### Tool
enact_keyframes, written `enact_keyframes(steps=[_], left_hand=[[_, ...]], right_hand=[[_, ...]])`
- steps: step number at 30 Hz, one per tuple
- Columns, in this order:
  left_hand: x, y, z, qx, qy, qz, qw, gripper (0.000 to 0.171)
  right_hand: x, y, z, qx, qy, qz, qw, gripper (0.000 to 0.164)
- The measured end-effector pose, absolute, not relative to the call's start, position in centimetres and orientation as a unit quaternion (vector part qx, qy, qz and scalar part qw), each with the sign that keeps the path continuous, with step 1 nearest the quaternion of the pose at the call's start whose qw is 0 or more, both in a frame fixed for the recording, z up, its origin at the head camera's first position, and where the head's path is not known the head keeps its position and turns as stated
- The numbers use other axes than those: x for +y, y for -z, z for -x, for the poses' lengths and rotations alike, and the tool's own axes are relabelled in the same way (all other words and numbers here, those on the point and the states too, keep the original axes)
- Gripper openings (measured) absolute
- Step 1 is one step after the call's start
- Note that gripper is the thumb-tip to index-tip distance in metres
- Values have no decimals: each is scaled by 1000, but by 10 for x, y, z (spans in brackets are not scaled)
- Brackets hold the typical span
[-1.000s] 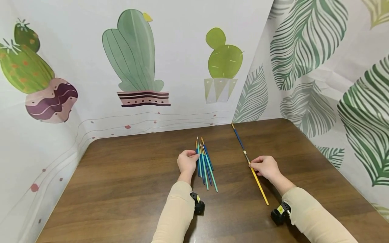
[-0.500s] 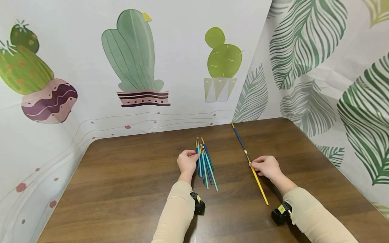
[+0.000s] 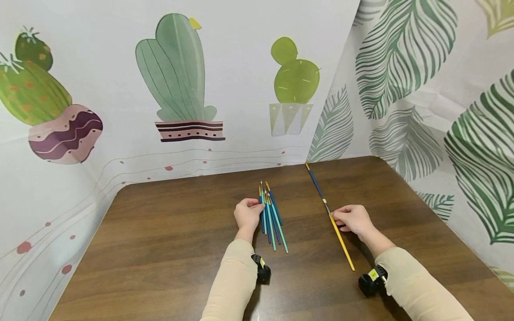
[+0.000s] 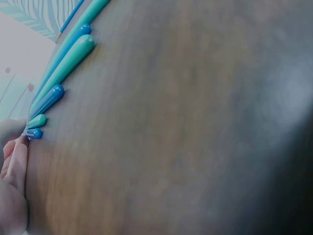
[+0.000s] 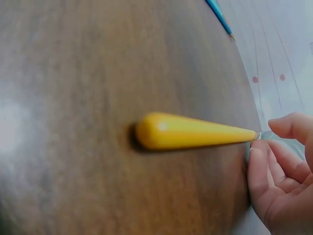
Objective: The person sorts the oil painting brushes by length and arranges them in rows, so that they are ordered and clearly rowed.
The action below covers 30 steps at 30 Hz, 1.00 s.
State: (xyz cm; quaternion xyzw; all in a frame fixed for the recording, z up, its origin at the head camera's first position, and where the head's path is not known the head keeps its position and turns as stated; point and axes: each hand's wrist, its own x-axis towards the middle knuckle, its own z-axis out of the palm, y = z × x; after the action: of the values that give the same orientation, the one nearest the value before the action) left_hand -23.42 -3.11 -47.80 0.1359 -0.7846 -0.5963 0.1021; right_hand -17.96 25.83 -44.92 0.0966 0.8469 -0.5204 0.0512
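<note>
Several blue and teal paintbrushes (image 3: 275, 227) lie bunched on the brown table, bristles toward the back. At their left edge my left hand (image 3: 246, 215) pinches a blue paintbrush (image 4: 34, 133) between thumb and fingers. Farther right, a yellow paintbrush (image 3: 342, 243) lies at a slant, its bristles close to the handle end of a blue brush (image 3: 315, 180) in the same line. Beside the top of the yellow handle is my right hand (image 3: 353, 219). In the right wrist view its thumb (image 5: 288, 125) stands apart from the index finger, with the brush's neck near the gap.
The wooden table (image 3: 168, 249) ends at a white wall cloth (image 3: 241, 67) printed with cacti and leaves. The far blue brush reaches the table's back edge. A small black camera is strapped to each wrist, the left one (image 3: 263, 272) low over the table.
My right thumb and fingers have loosened from the yellow paintbrush and shifted slightly right. The left hand and the bunched brushes have stayed in place.
</note>
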Motion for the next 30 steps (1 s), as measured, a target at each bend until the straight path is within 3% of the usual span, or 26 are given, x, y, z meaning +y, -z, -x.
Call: enact_keyframes(steps=[30], left_hand=[[-31,477,233,-788,592,-134,104,16]], right_hand=[[236,437,199,796,599,-91,0,36]])
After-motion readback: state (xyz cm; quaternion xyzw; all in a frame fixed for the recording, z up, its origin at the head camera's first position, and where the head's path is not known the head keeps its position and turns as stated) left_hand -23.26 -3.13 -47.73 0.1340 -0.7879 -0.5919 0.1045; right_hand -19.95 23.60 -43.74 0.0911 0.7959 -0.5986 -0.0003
